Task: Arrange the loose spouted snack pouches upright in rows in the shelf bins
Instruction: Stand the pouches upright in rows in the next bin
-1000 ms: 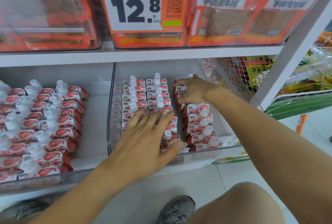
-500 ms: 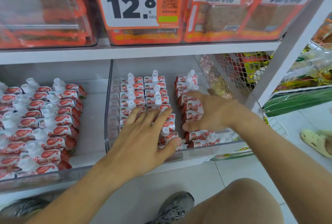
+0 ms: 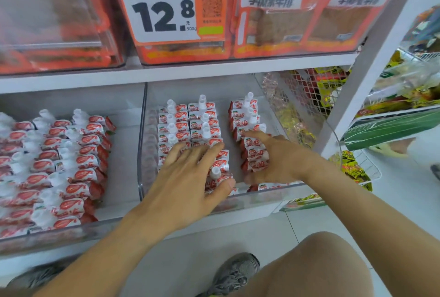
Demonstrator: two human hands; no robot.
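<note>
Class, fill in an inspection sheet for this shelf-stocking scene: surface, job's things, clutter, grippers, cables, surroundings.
Surface: white shelf carrying two clear bins.
Job's things: spouted pouches upright in rows in right bin; more rows in left bin.
Clutter: one pouch lying flat at the right bin's front.
Grippers: left hand flat on front pouches; right hand on the right row.
Cables: nothing seen.
Surroundings: price tag above; wire basket to the right.
</note>
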